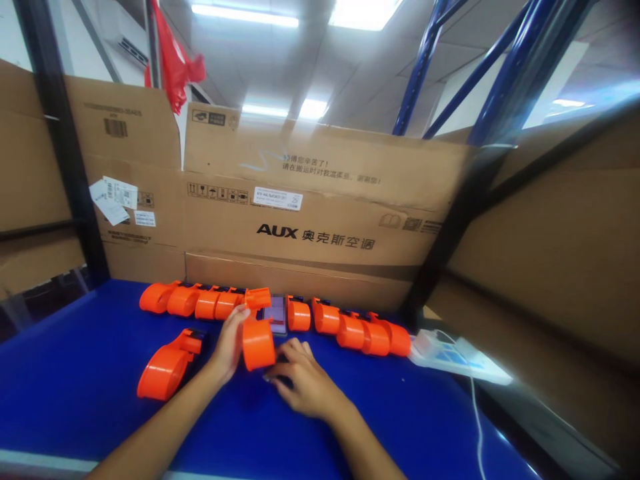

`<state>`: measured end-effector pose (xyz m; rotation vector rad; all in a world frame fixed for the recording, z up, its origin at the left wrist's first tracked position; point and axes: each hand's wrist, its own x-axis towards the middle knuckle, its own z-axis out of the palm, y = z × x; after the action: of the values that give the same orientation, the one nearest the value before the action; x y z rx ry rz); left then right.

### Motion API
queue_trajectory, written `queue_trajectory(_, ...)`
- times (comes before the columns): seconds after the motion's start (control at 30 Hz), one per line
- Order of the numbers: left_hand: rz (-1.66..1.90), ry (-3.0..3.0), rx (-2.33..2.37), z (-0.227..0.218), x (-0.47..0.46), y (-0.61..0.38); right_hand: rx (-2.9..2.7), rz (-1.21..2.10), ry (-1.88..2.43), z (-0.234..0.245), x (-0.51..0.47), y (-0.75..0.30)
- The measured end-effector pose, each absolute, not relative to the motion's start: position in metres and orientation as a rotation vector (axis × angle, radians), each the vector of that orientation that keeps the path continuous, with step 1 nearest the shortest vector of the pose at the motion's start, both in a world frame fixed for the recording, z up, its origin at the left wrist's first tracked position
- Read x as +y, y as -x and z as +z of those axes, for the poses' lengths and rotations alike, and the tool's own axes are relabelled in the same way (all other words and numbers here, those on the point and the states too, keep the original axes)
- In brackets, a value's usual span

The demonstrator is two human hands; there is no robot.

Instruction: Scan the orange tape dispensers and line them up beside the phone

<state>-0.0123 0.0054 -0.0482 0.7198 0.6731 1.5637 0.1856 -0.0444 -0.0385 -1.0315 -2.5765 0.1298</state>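
My left hand (231, 343) grips an orange tape dispenser (259, 345) by its side and holds it above the blue table, its round part turned toward me. Just right of it, my right hand (303, 381) is closed, with thumb and index fingertips together near the dispenser's lower edge. Whatever sits between those fingertips is too small to make out. Another orange tape dispenser (165, 370) lies on the table to the left of my left forearm. Behind my hands stands a phone-like screen (275, 315), partly covered by the held dispenser.
Several orange dispensers line the table's back, with one left group (183, 301) and one right group (350, 330). A white power strip (460, 357) with a cable (475, 413) sits at right. Cardboard (310, 233) walls the back; dark posts (445, 227) flank the blue tabletop (240, 440).
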Motion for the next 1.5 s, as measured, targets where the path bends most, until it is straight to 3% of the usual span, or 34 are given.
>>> queue_trajectory(0.17, 1.459, -0.757, 0.568, -0.052, 0.001, 0.007, -2.363, 0.146, 1.078, -0.039, -0.036, -0.195)
queue_trajectory(0.37, 1.299, -0.977, 0.727, -0.055, -0.007, 0.002, -1.630, 0.665, 1.033, -0.040, -0.026, -0.199)
queue_trajectory(0.53, 1.244, -1.126, 0.790, -0.057, -0.012, -0.003, -1.360, 0.815, 0.939, -0.035, -0.023, -0.198)
queue_trajectory(1.23, 1.197, -1.107, 0.676, -0.059, -0.015, -0.002, -1.393, 0.867, 0.943, -0.033, -0.025, -0.198)
queue_trajectory(1.5, 1.120, -1.138, 0.681, -0.058, -0.013, -0.001, -1.551, 0.682, 0.949, -0.041, -0.025, -0.201)
